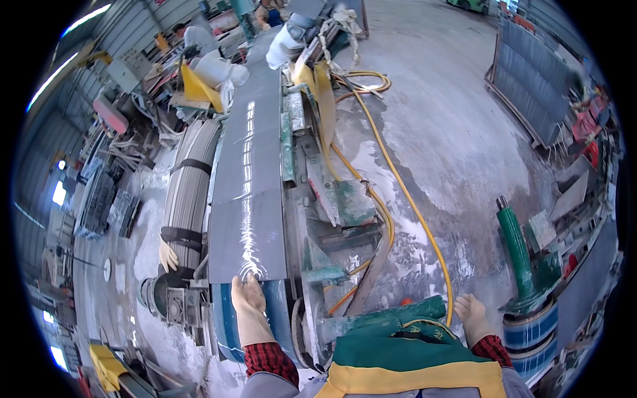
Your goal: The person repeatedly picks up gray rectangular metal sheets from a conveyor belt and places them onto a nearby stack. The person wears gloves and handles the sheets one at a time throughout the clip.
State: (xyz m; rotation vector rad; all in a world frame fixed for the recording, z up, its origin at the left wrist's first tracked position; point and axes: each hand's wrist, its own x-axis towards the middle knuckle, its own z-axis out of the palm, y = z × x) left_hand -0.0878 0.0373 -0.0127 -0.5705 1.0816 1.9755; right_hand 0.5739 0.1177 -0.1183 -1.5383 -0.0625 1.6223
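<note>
My left hand (251,310), in a pale glove, reaches to the near edge of a wet grey slab (229,245). Its fingers are stretched forward and its tips touch the slab by that edge. Under the slab runs a blue conveyor belt (229,312), and more grey slabs (262,123) lie in line beyond. My right hand (471,317), also pale-gloved, is out to the right with bent, slightly parted fingers and nothing visible in it. It is nearest the yellow hose (424,229) and the end of a green metal bar (405,315).
Left of the conveyor lies a strapped bundle of long strips (192,159), a pale glove (167,256) on its near end and a motor (176,302) below. A green post (514,249) stands at right; upright slabs (531,79) lean farther back. People (199,38) are at the far left.
</note>
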